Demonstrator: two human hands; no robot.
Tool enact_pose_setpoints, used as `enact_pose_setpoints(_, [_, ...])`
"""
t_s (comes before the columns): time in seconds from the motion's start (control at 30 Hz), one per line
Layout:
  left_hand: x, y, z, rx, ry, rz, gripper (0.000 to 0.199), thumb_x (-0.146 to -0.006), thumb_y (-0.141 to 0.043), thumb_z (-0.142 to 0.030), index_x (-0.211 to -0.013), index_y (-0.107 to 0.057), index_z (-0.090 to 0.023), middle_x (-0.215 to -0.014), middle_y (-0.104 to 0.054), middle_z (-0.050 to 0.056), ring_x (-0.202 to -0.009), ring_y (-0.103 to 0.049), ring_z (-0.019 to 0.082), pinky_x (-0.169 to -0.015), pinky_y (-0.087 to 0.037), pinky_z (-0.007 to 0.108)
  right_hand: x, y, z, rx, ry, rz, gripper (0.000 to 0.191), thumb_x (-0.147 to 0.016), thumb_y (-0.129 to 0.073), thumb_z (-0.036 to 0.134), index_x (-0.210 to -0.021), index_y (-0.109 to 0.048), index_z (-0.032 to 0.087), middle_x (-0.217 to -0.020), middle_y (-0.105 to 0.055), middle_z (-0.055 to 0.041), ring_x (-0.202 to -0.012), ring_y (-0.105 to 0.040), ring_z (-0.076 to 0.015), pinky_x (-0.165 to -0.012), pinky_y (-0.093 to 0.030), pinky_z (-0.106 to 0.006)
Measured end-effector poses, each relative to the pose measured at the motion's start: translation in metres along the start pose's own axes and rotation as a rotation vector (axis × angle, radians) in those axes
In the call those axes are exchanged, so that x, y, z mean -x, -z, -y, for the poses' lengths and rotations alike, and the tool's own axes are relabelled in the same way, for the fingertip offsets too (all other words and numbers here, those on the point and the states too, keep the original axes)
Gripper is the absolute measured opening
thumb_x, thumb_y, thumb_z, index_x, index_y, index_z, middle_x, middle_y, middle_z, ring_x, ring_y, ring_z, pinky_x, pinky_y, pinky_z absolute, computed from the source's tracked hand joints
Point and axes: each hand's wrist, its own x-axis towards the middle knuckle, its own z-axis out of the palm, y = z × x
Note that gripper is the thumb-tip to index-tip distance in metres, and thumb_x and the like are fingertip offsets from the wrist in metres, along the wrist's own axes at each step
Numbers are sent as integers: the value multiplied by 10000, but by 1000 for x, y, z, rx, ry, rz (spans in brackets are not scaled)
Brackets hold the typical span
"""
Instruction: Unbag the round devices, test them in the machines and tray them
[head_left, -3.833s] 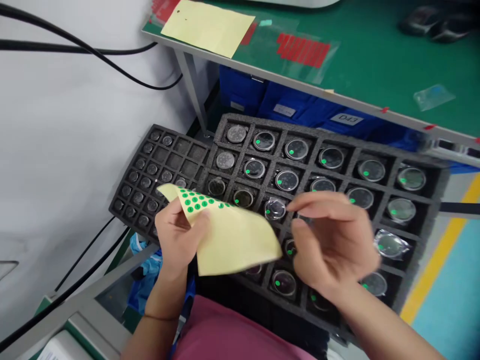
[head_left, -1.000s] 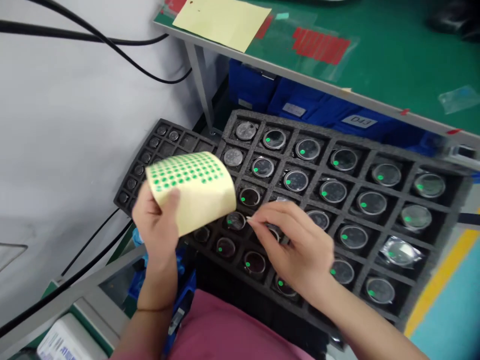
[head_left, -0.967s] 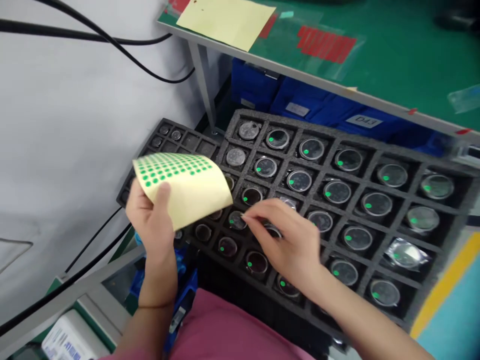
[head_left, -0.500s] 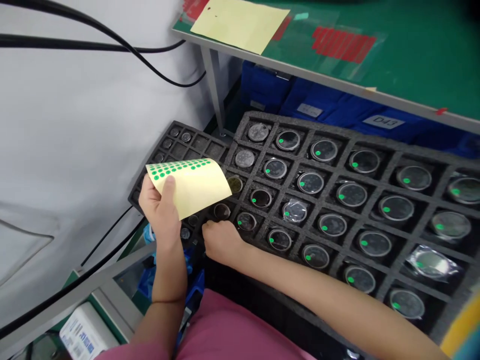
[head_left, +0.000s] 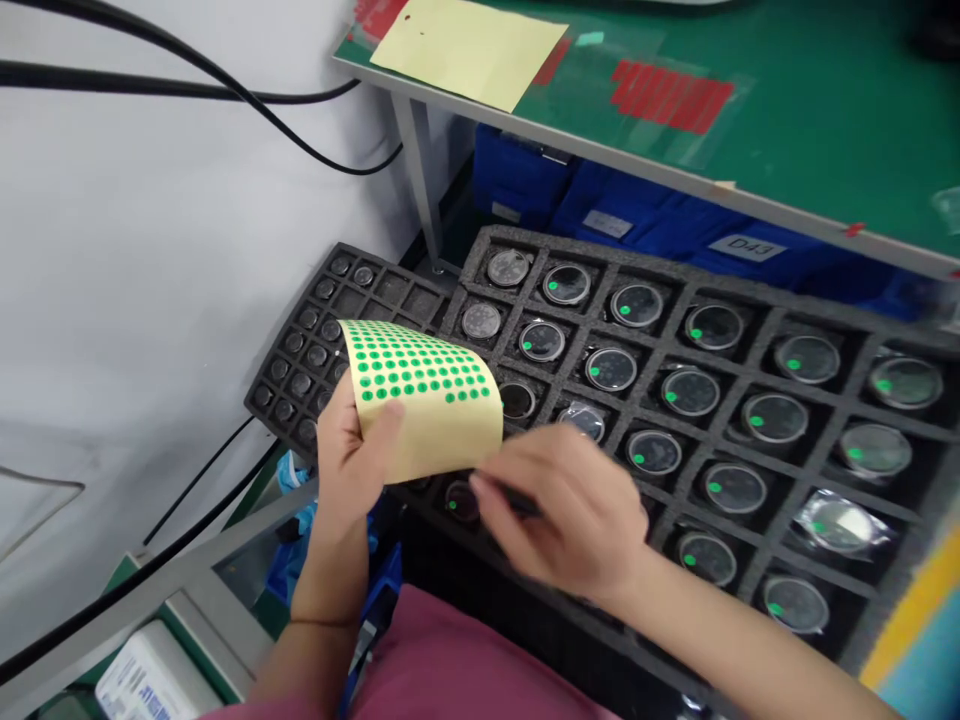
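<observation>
My left hand [head_left: 352, 450] grips a pale yellow sheet of green round stickers [head_left: 442, 440], thumb on top, and the sheet curves away to the right. Rows of green dots cover its upper part; the lower part is bare. Close to the sheet's lower right edge is my right hand [head_left: 570, 505], blurred, with thumb and forefinger slightly apart and nothing visible between them. Beneath both hands lies a dark foam tray [head_left: 679, 285] of round, glass-faced discs [head_left: 690, 390], most bearing a green dot. Two discs in its far left column, including one grey disc [head_left: 481, 321], show no dot.
A smaller foam tray [head_left: 390, 290] with small round pieces sits at the left. Behind, a green-topped bench [head_left: 810, 130] carries another yellow sheet [head_left: 469, 50] and red strips [head_left: 671, 95]. Blue bins [head_left: 517, 180] stand below it. Black cables [head_left: 300, 98] hang along the wall.
My right hand has lifted from the tray's left end and moved right and up to the sheet's edge. My left hand has shifted right, tilting the sheet so more green dots show.
</observation>
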Motion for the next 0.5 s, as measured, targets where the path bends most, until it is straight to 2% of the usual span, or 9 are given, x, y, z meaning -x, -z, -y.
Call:
enact_pose_setpoints(0.03, [4,-3,-3,7,9,15,280,-824,-683,-313,-1089,-684,-222,-946,-741,53,-933,-705,254,-842,-576,367,-5,6,-5,16,-46,-40,60,-877,-611,120,-906,-643,161,-787,-706,-63,-701,-636,-162,-631,-536,-288])
enact_pose_setpoints(0.13, [13,-13,-14,29,15,8,282,-813,-682,-289,-1087,-692,-221,-961,-743,57,-984,-698,278,-877,-571,397,-15,11,-15,35,-112,-6,111,-882,-628,100,-971,-672,150,-910,-724,-100,-818,-657,-193,-705,-559,-334])
enact_pose_setpoints(0.33, [19,-26,-30,9,10,58,248,-805,-688,-262,-1049,-709,-230,-934,-748,47,-1008,-692,288,-898,-564,403,-13,13,-19,24,-122,7,84,-873,-659,99,-898,-692,171,-874,-758,-68,-789,-681,-186,-695,-553,-327])
enact_pose_setpoints(0.5, [24,-27,-30,5,25,91,266,-834,-662,-241,-1099,-688,-231,-913,-751,38,-943,-709,267,-853,-575,376,-10,16,-19,62,-81,16,92,-851,-685,82,-867,-672,171,-829,-767,-47,-744,-691,-179,-699,-539,-327])
